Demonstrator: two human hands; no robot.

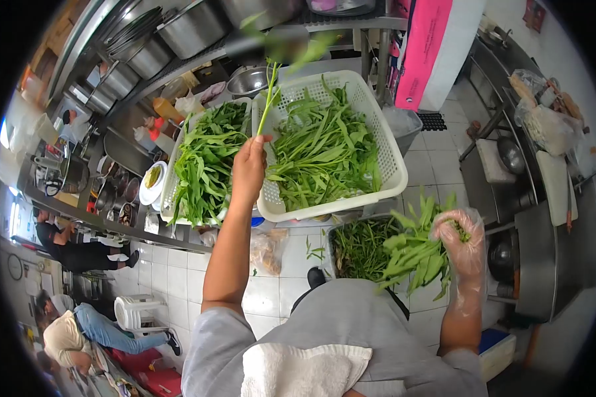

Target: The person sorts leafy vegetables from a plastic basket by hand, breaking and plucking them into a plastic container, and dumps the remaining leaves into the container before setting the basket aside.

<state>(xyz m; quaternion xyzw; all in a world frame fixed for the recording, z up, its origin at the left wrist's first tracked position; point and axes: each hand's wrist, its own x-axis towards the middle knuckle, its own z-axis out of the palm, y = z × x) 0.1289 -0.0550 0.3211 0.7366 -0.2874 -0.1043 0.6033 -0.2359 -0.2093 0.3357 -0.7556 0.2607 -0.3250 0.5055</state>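
Observation:
My left hand point(248, 167), bare, is closed round a thin green stem of water spinach point(266, 111) that points upward; its leafy top is blurred. This hand is above the join of two white plastic baskets. The larger basket point(395, 149) holds a spread of long-leaved greens point(328, 135), and the smaller basket point(169, 197) at the left is heaped with more greens point(212, 155). My right hand point(465, 250), in a clear plastic glove, grips a bunch of water spinach point(414, 251) out to the right, beside a floor bin.
Below the large basket, a bin point(334, 263) on the tiled floor contains stems and leaves. Steel pots point(192, 30) line the shelf ahead. A steel counter point(536, 245) runs along the right. Two other people point(66, 245) are at the far left, near a white stool point(136, 311).

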